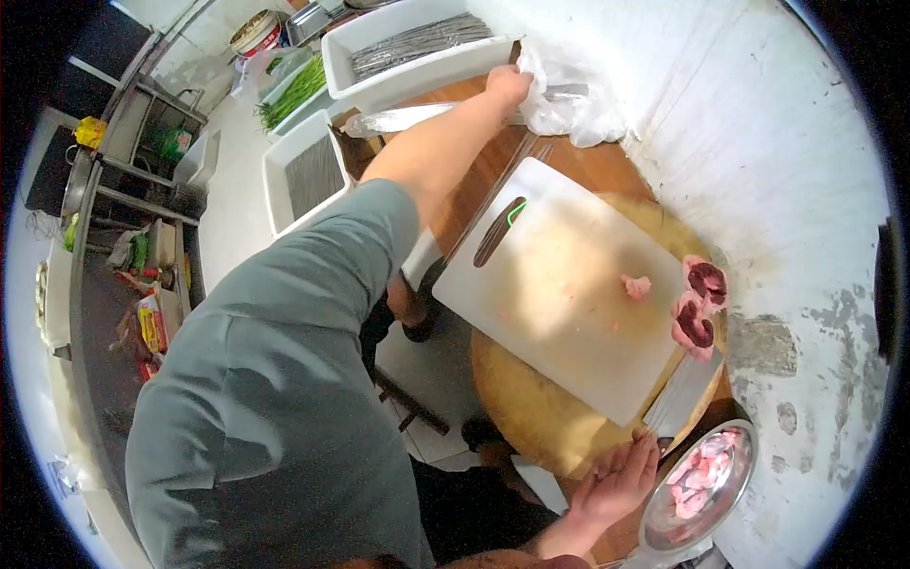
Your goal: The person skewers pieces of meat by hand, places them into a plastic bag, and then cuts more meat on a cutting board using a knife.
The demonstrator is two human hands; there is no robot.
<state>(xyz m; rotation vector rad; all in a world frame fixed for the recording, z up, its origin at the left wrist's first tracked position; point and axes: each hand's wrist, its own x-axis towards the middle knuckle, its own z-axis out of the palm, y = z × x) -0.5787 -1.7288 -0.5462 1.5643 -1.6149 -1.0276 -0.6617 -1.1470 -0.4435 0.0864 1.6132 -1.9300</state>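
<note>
My left hand (pixel 510 85) reaches across to the far end of the table, its fingers closed on a crumpled clear plastic bag (pixel 569 100). Palm up, my right hand (pixel 621 477) rests by the near edge with fingers stretched out, close to the cleaver's handle. The cleaver's blade (pixel 684 391) lies flat beside a white cutting board (pixel 569 284) on a round wooden block (pixel 531 403). Dark red meat pieces with pink rims (pixel 700 305) sit at the board's edge. A small pink scrap (pixel 636 285) lies on the board.
A metal bowl (pixel 754 465) of pink meat stands beside my right hand. White tubs (pixel 355 90) hold bundles of thin skewers (pixel 315 175); a few loose skewers (pixel 493 194) lie by the board. Green vegetables (pixel 296 93) are behind. A stained wall (pixel 777 190) borders the table.
</note>
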